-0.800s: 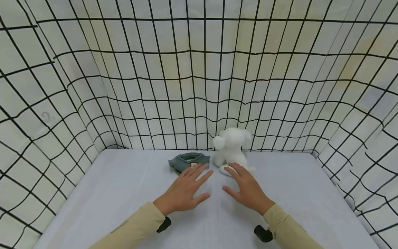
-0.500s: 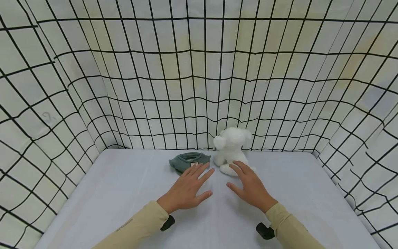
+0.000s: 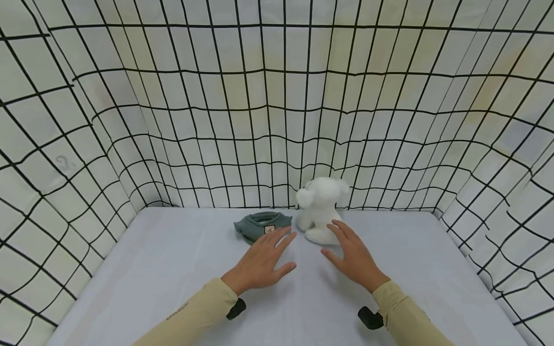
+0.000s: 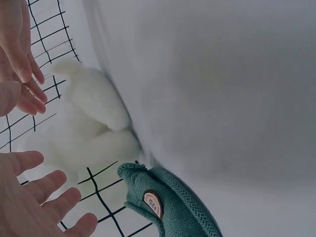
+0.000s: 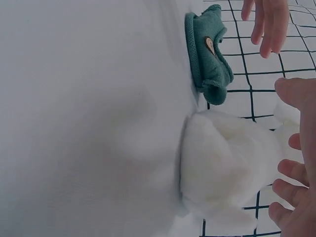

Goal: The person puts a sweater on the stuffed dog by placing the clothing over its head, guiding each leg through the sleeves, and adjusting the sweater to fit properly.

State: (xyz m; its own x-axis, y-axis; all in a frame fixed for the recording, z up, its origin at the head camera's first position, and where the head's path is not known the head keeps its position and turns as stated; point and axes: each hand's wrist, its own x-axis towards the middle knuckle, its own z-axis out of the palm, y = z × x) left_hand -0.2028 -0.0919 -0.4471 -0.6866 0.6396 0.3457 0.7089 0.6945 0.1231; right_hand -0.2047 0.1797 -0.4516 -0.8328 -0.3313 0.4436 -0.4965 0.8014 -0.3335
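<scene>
A white plush dog point(image 3: 322, 202) sits upright at the back of the table, right of centre. Beside it on the left lies a small teal knitted doll sweater point(image 3: 253, 226) with a square label patch point(image 4: 153, 203). My left hand point(image 3: 259, 264) hovers with fingers spread just in front of the sweater, overlapping its front edge in the head view. Holding nothing, my right hand point(image 3: 358, 259) is in front of the plush dog's right side, fingers extended and thumb apart. Both wrist views show the plush dog point(image 5: 212, 163) and the sweater point(image 5: 205, 49) beyond the fingers.
Black grid netting point(image 3: 277, 120) over white sheeting surrounds the table at the back and both sides. A white cloth covers the table point(image 3: 173, 259). Black wrist cameras point(image 3: 370, 318) hang beneath the tan sleeves point(image 3: 195, 310).
My right hand has shifted to the right, away from my left hand, and slightly forward. The left hand has drifted a little to the right. Plush dog and sweater stay in place.
</scene>
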